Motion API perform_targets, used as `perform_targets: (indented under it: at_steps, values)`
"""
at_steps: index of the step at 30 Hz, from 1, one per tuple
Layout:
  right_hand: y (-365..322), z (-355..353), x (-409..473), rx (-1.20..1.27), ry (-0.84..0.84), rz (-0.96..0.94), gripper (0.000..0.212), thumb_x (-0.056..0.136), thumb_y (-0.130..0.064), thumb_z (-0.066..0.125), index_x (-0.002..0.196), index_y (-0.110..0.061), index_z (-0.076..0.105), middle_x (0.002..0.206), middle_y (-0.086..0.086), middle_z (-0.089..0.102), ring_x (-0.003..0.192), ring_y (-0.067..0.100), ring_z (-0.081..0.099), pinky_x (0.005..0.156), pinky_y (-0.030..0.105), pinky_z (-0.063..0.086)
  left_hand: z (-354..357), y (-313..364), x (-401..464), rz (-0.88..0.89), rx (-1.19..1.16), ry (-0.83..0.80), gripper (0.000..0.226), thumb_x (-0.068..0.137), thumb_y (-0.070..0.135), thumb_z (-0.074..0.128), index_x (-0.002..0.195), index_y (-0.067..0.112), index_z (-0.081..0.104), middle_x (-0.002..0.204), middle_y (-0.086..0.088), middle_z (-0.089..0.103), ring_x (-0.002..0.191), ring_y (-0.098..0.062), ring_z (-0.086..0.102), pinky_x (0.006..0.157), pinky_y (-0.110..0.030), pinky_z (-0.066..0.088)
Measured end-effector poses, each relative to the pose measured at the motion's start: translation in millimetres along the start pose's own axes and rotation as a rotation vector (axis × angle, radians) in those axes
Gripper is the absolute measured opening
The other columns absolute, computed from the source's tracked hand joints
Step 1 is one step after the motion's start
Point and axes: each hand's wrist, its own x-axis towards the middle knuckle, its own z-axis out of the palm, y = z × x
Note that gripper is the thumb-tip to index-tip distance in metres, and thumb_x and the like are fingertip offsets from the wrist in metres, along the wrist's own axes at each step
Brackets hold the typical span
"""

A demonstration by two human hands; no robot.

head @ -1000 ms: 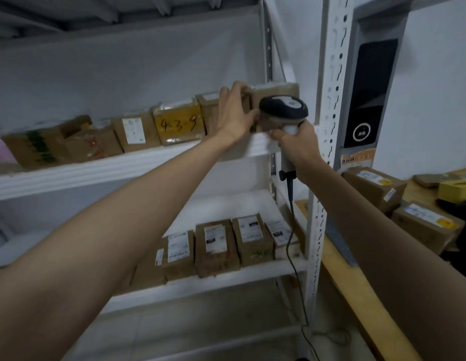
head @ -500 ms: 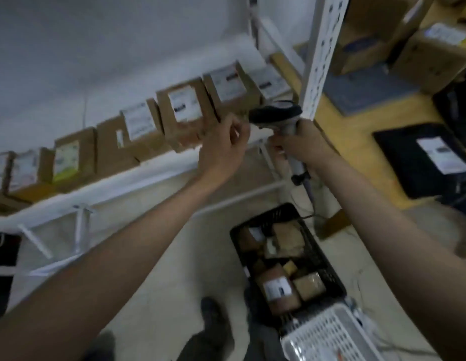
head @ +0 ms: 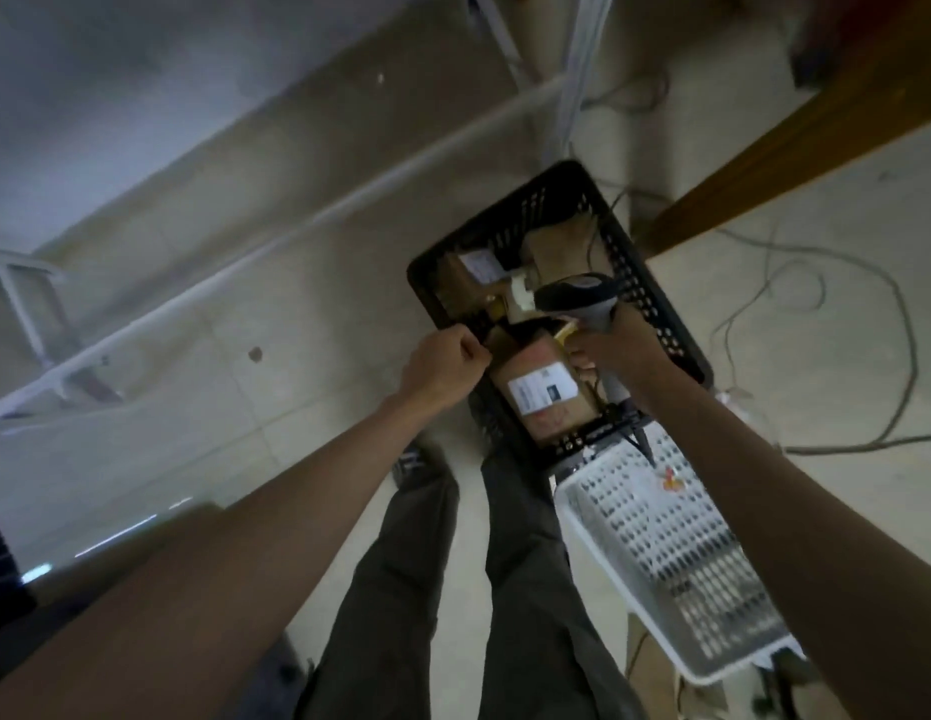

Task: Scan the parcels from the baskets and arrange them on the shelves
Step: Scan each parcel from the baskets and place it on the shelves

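Note:
A black basket (head: pixel 655 309) stands on the floor and holds several brown parcels. The nearest parcel (head: pixel 543 394) shows a white label. My right hand (head: pixel 608 350) grips the grey barcode scanner (head: pixel 582 298) over the basket's right side. My left hand (head: pixel 442 368) hovers at the basket's left rim with its fingers curled, holding nothing that I can see. A further labelled parcel (head: pixel 473 272) lies at the basket's far end.
A white basket (head: pixel 666 558) sits near my right leg, beside the black one. The white bottom rail of the shelf (head: pixel 276 236) runs across the floor on the left. A wooden table edge (head: pixel 796 132) is at the upper right, with loose cables (head: pixel 816 314) on the floor.
My view has dropped from the shelves to the floor. Both hands came down from the upper shelf to the black basket, the right still gripping the scanner.

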Motion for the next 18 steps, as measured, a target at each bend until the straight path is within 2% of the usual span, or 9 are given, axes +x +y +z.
perform_targets:
  at_steps: [3, 6, 8, 10, 12, 13, 16, 17, 18]
  values:
    - [48.0, 18.2, 33.6, -0.024, 0.021, 0.089, 0.041, 0.088, -0.003, 0.067, 0.128, 0.000, 0.057, 0.114, 0.023, 0.067, 0.103, 0.037, 0.068, 0.082, 0.045, 0.059, 44.6, -25.9, 33.7, -0.045, 0.058, -0.153, 0.014, 0.095, 0.030, 0.064, 0.103, 0.018, 0.063, 0.105, -0.004, 0.066, 0.099, -0.022, 0.061, 0.080, -0.029, 0.044]
    - [97.9, 37.0, 62.0, -0.027, 0.020, 0.152, 0.051, 0.088, -0.001, 0.066, 0.137, -0.001, 0.052, 0.126, 0.019, 0.063, 0.116, 0.036, 0.061, 0.085, 0.040, 0.051, 91.7, -47.2, 70.2, -0.065, 0.111, -0.231, 0.030, 0.094, 0.027, 0.066, 0.117, 0.009, 0.063, 0.115, -0.010, 0.069, 0.111, -0.026, 0.061, 0.090, -0.028, 0.042]
    - [133.9, 47.7, 83.7, -0.013, 0.035, 0.190, 0.049, 0.089, -0.003, 0.067, 0.136, -0.003, 0.053, 0.126, 0.015, 0.062, 0.118, 0.032, 0.060, 0.081, 0.034, 0.046, 123.8, -59.6, 96.4, -0.082, 0.141, -0.267, 0.038, 0.093, 0.024, 0.067, 0.124, 0.004, 0.058, 0.122, -0.015, 0.066, 0.115, -0.029, 0.061, 0.095, -0.032, 0.046]
    - [162.7, 57.6, 104.4, 0.042, 0.021, 0.206, 0.045, 0.090, -0.001, 0.067, 0.133, -0.002, 0.057, 0.119, 0.010, 0.063, 0.114, 0.028, 0.061, 0.085, 0.032, 0.047, 150.1, -68.8, 119.2, -0.070, 0.179, -0.297, 0.046, 0.093, 0.020, 0.066, 0.133, 0.001, 0.055, 0.132, -0.018, 0.061, 0.121, -0.032, 0.057, 0.098, -0.038, 0.047]
    - [184.0, 65.5, 126.9, 0.102, 0.006, 0.251, 0.043, 0.089, 0.004, 0.066, 0.131, -0.002, 0.059, 0.118, 0.011, 0.065, 0.108, 0.029, 0.063, 0.088, 0.039, 0.053, 171.8, -75.6, 141.4, -0.032, 0.216, -0.307, 0.052, 0.092, 0.018, 0.068, 0.139, 0.001, 0.051, 0.137, -0.020, 0.056, 0.125, -0.033, 0.054, 0.100, -0.038, 0.046]
    - [193.0, 68.7, 137.1, 0.121, 0.020, 0.283, 0.039, 0.088, 0.005, 0.065, 0.127, 0.000, 0.060, 0.113, 0.014, 0.066, 0.100, 0.029, 0.064, 0.083, 0.039, 0.054, 181.5, -79.3, 151.9, -0.019, 0.228, -0.306, 0.056, 0.092, 0.017, 0.069, 0.141, 0.001, 0.048, 0.139, -0.020, 0.053, 0.128, -0.034, 0.052, 0.101, -0.037, 0.044]
    - [213.0, 77.8, 162.0, 0.199, 0.049, 0.319, 0.021, 0.086, 0.008, 0.064, 0.106, 0.000, 0.060, 0.083, 0.008, 0.061, 0.070, 0.019, 0.058, 0.050, 0.018, 0.047, 204.3, -90.9, 180.3, -0.050, 0.226, -0.293, 0.082, 0.088, 0.021, 0.073, 0.155, 0.003, 0.029, 0.156, -0.019, 0.034, 0.142, -0.032, 0.037, 0.112, -0.033, 0.035]
    - [217.8, 80.0, 168.1, 0.216, 0.055, 0.319, 0.020, 0.086, 0.007, 0.065, 0.103, -0.002, 0.060, 0.080, 0.007, 0.060, 0.065, 0.017, 0.056, 0.044, 0.015, 0.044, 210.5, -95.0, 188.8, -0.079, 0.216, -0.281, 0.093, 0.086, 0.023, 0.075, 0.158, 0.006, 0.019, 0.162, -0.016, 0.025, 0.148, -0.029, 0.030, 0.116, -0.031, 0.030]
    - [222.6, 81.3, 174.4, 0.223, 0.060, 0.318, 0.021, 0.085, 0.006, 0.067, 0.104, -0.002, 0.060, 0.081, 0.007, 0.061, 0.064, 0.017, 0.058, 0.046, 0.016, 0.046, 215.7, -97.9, 196.7, -0.104, 0.207, -0.270, 0.103, 0.083, 0.024, 0.078, 0.160, 0.008, 0.011, 0.165, -0.014, 0.017, 0.151, -0.027, 0.023, 0.119, -0.029, 0.026]
